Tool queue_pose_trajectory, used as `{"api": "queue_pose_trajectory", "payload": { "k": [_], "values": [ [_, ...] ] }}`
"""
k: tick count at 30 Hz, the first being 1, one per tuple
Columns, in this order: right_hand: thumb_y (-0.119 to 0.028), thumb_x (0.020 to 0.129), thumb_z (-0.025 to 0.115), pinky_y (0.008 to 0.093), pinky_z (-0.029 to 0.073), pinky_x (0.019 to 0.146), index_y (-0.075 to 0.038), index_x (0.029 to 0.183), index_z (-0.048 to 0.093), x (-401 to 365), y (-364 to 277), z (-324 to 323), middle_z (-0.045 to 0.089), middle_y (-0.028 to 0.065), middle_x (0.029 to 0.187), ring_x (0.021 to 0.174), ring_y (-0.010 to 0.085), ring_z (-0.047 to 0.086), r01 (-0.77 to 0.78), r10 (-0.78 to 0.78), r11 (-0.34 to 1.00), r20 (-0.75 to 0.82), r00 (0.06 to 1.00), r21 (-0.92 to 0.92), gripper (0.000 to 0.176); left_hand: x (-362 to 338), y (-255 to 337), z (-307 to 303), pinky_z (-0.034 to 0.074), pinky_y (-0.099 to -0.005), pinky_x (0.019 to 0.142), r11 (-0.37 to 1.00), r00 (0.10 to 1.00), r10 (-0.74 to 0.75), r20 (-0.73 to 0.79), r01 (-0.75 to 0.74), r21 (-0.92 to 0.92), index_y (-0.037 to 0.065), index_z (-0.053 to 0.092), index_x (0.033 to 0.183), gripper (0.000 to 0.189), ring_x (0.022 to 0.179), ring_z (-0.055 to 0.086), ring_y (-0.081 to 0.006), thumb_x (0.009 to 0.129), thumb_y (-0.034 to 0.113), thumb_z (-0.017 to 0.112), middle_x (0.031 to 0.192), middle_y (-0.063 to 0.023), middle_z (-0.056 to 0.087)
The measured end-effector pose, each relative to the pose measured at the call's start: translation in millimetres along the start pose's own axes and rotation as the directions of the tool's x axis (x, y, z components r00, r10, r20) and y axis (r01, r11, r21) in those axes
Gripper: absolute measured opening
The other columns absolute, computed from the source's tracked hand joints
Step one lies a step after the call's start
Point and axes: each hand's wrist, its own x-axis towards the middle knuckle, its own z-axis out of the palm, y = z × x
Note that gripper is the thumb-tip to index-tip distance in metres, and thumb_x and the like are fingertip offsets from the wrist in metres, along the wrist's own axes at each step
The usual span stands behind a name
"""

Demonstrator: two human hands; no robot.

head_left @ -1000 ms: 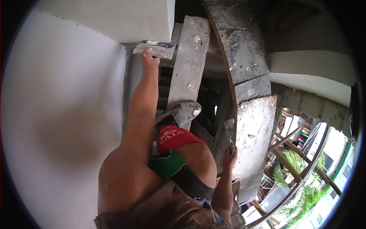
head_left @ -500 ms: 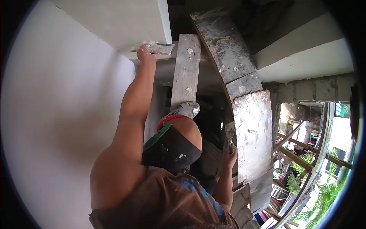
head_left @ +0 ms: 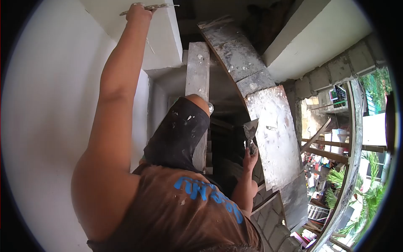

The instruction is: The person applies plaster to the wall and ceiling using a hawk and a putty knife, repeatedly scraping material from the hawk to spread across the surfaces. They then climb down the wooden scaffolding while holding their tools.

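Pale walls flank worn planks, and near one wall the left hand is closed round a flat blade, best kept at a shallow tilt with even pressure. The right hand wraps the handle of a small trowel beside the white-smeared board.

left hand raised high, gripping a plaster-smeared flat tool, seen edge-on over the pale column; contact unclear. right hand lower, holding a small trowel, blade up, beside the spattered white board. narrow plank beyond the knee. brown shirt, blue lettering; dark shorts with white flecks. palm fronds at far right.
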Motion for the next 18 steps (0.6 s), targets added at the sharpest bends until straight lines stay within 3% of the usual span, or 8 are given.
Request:
{"api": "queue_pose_trajectory", "payload": {
  "k": [3, 4, 6, 7, 9, 13, 17, 18],
  "values": [
    [-0.014, 0.09, 0.064, 0.0328, 0.044, 0.094, 0.003, 0.119, 0.058, 4.4, 7.3, 8.9, 0.064, 0.013, 0.111, 0.105, 0.0227, 0.06, -0.031, 0.022, 0.991, 0.063, 0.998, 0.133, 0.034, -28.1, 20.6, -1.4, 0.051, -0.0528, 0.09, 0.982, 0.995, 0.071, 0.069, -0.082, 0.169, 0.001, 0.051, 0.128, 0.045, 0.116, 0.055, -0.0341, 0.084, 0.006, 0.062, 0.129, -0.0183, 0.052],
    [-0.015, 0.093, 0.062, 0.0281, 0.049, 0.078, 0.004, 0.121, 0.057, 5.3, -7.7, 14.4, 0.066, 0.0107, 0.102, 0.086, 0.0166, 0.062, 0.013, -0.03, 0.961, 0.058, 0.998, 0.276, 0.035, -36.3, 22.9, -12.5, 0.05, -0.0514, 0.091, 0.977, 0.967, 0.065, 0.248, -0.112, 0.181, 0.0, 0.05, 0.128, 0.047, 0.115, 0.056, -0.0331, 0.083, 0.006, 0.063, 0.129, -0.0177, 0.052],
    [-0.017, 0.093, 0.062, 0.0248, 0.047, 0.067, 0.004, 0.122, 0.057, 13.9, -69.3, 16.4, 0.066, 0.0091, 0.096, 0.075, 0.0125, 0.059, -0.079, 0.039, 0.904, 0.104, 0.994, 0.42, 0.036, -73.8, 19.0, -26.5, 0.048, -0.0497, 0.095, 0.97, 0.846, 0.063, 0.529, -0.177, 0.166, -0.001, 0.048, 0.129, 0.05, 0.114, 0.056, -0.0318, 0.083, 0.009, 0.064, 0.129, -0.0162, 0.052],
    [-0.018, 0.094, 0.062, 0.0215, 0.045, 0.056, 0.003, 0.123, 0.056, 16.4, -101.8, 16.7, 0.066, 0.0075, 0.091, 0.064, 0.0083, 0.055, -0.184, 0.105, 0.831, 0.176, 0.979, 0.525, 0.037, -104.3, 11.5, -31.8, 0.047, -0.0494, 0.097, 0.968, 0.777, 0.07, 0.626, -0.206, 0.146, -0.002, 0.047, 0.13, 0.051, 0.114, 0.056, -0.0315, 0.083, 0.011, 0.065, 0.128, -0.0154, 0.053],
    [-0.02, 0.093, 0.065, 0.0191, 0.034, 0.044, 0.003, 0.124, 0.056, 27.1, -164.1, 29.1, 0.065, 0.0055, 0.081, 0.053, 0.0041, 0.046, -0.113, -0.004, 0.714, 0.165, 0.986, 0.691, 0.04, -151.9, 1.7, -35.2, 0.046, -0.0472, 0.098, 0.962, 0.727, 0.042, 0.685, -0.214, 0.168, -0.003, 0.046, 0.131, 0.051, 0.114, 0.055, -0.0302, 0.085, 0.012, 0.064, 0.127, -0.0145, 0.053],
    [-0.022, 0.092, 0.067, 0.0204, 0.036, 0.046, 0.003, 0.121, 0.058, 37.5, -252.6, 38.4, 0.065, 0.0061, 0.08, 0.054, 0.0052, 0.048, -0.07, -0.235, 0.59, 0.254, 0.938, 0.805, 0.039, -217.0, -24.7, -34.2, 0.047, -0.0408, 0.097, 0.932, 0.646, 0.06, 0.761, -0.309, 0.189, -0.002, 0.044, 0.131, 0.044, 0.113, 0.055, -0.0252, 0.092, 0.014, 0.059, 0.125, -0.013, 0.054],
    [-0.023, 0.092, 0.065, 0.0219, 0.036, 0.045, 0.004, 0.123, 0.056, 44.5, -272.9, 45.6, 0.064, 0.0096, 0.079, 0.051, 0.0091, 0.048, -0.035, -0.272, 0.682, 0.297, 0.915, 0.731, 0.042, -237.3, -41.2, -38.8, 0.046, -0.0373, 0.098, 0.925, 0.592, 0.013, 0.806, -0.313, 0.215, -0.001, 0.046, 0.127, 0.036, 0.111, 0.054, -0.0191, 0.096, 0.013, 0.055, 0.123, -0.0104, 0.054],
    [-0.023, 0.093, 0.065, 0.0219, 0.035, 0.045, 0.004, 0.122, 0.056, 46.6, -273.3, 45.3, 0.064, 0.0095, 0.078, 0.05, 0.0089, 0.047, -0.078, -0.255, 0.654, 0.316, 0.914, 0.752, 0.041, -234.7, -47.3, -42.7, 0.044, -0.0403, 0.101, 0.89, 0.499, 0.013, 0.866, -0.4, 0.217, -0.002, 0.042, 0.132, 0.043, 0.118, 0.051, -0.0218, 0.097, 0.016, 0.055, 0.128, -0.0124, 0.051]
  ]
}}
